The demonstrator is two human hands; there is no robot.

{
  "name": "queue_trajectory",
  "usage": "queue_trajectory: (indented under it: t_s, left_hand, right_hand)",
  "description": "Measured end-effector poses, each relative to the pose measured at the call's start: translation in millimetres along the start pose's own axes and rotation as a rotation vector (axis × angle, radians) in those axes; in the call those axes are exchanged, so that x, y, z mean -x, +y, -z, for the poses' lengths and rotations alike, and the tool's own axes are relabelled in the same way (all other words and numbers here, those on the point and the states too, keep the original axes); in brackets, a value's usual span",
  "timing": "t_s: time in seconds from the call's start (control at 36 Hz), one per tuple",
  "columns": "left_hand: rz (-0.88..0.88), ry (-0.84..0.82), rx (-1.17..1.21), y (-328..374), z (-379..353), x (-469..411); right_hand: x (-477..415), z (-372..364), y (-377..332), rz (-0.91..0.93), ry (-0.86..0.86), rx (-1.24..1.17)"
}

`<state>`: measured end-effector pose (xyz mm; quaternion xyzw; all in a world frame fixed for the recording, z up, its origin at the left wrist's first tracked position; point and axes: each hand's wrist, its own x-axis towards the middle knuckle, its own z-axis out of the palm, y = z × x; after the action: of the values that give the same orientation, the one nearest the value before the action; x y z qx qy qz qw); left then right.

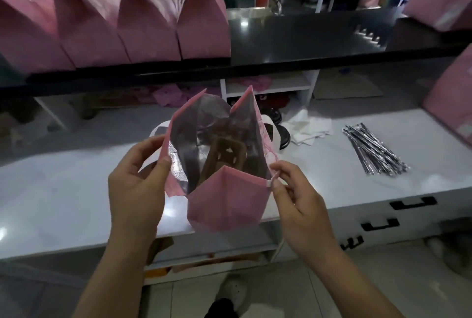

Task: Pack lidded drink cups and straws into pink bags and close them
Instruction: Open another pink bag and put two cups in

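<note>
White counter (63, 202) under dim light, with a dark glossy ledge (306, 36) raised behind it.

- Open pink bag (229, 200): upright at the counter's near edge, between both hands. Cannot tell whether its base rests on the surface. Mouth spread wide, with four pointed flaps standing up.
- Silver foil lining (189, 123) shows inside the bag. A brown cardboard cup carrier (222, 154) sits at the bottom. Its slots are partly shadowed and no cup is discernible.
- Left hand (135, 182): grip holding the bag's left wall, thumb on the pink outer face near the rim, fingers behind it.
- Right hand (301, 197): narrow grip, thumb and forefinger pinching the bag's right rim corner, where a small pale bit shows. Other fingers loosely curled.
- White loop handles (158, 130) show behind the bag on either side.
- Bundle of wrapped straws (373, 149): loose heap in silvery sleeves on the counter, well to the right of the bag.
- White paper napkins (309, 126) lie crumpled between the bag and the straws, further back.
- Closed pink bags (143, 19): a row of four, tops folded to peaks, on the ledge at upper left. More pink bags (449, 113) stand at the right edge, partly cut off.
- Black drawer handles (411, 202) sit on the counter front at lower right.
- Tiled floor below, with one shoe (235, 289) visible.
</note>
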<state>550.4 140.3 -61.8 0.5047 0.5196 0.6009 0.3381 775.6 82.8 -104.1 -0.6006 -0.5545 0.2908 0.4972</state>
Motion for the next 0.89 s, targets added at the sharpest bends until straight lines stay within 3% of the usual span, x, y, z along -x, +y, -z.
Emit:
queue_trajectory:
  t_s: [0.17, 0.33, 0.56, 0.75, 0.89]
  left_hand:
    - [0.044, -0.092, 0.005, -24.2, -3.1, -85.9]
    - [0.105, -0.298, -0.011, -45.8, -11.5, -151.8]
    - [0.147, -0.546, -0.146, -67.5, -18.5, -196.8]
    - [0.135, -0.605, -0.153, -69.8, -42.7, -230.7]
    - [0.086, -0.624, -0.199, -67.2, -53.8, -243.2]
  right_hand:
    - [-65.9, -41.7, -10.7, -0.066, 0.004, 0.069]
    - [-105.1, -64.4, -10.5, -0.122, -0.010, 0.133]
    - [-111.4, -58.7, -21.8, -0.101, -0.001, 0.213]
    - [-162.5, -33.2, -26.2, -0.142, 0.049, 0.091]
    - [-244.5, -21.1, 24.0, -0.315, 0.041, 0.459]
